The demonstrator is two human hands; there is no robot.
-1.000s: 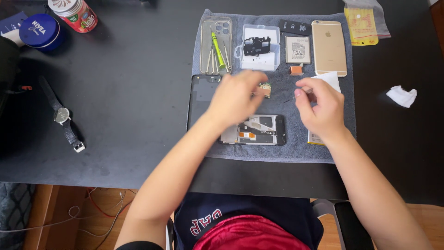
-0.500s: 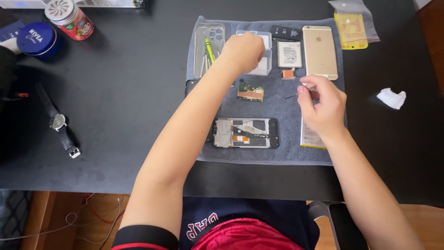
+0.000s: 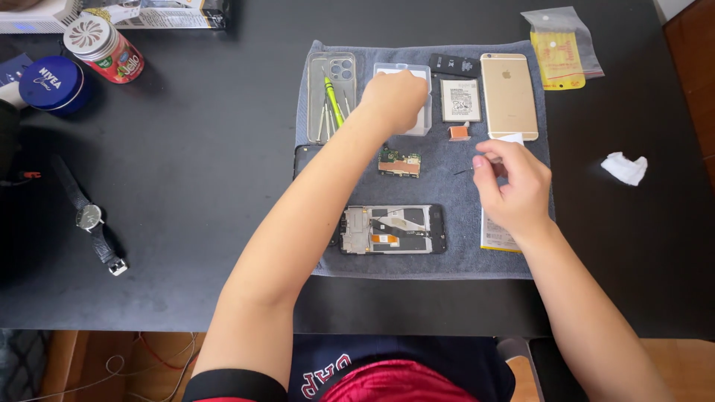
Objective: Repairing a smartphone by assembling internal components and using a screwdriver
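Two hands are at work over the grey towel (image 3: 447, 264), and the left one has travelled since a second ago. Nearest us lies the opened phone frame (image 3: 392, 230), untouched, where both hands were hovering earlier. Just beyond it our right hand (image 3: 512, 186) pinches a thin dark tool (image 3: 468, 170) between thumb and fingers — much where it was half a second back, only a little lower. Between the hands sits the small green circuit board (image 3: 399, 161), now lying free on the cloth; earlier our left hand covered that spot. Farther off, our left hand (image 3: 395, 98) rests curled over the clear plastic tray (image 3: 421, 123); whether it grips anything we cannot tell, since the knuckles hide the fingertips. We judge the board is out of the frame and the reach is for a part or a place in the tray. Beside it stand the screwdriver set (image 3: 331, 104) and the gold phone (image 3: 509, 95).
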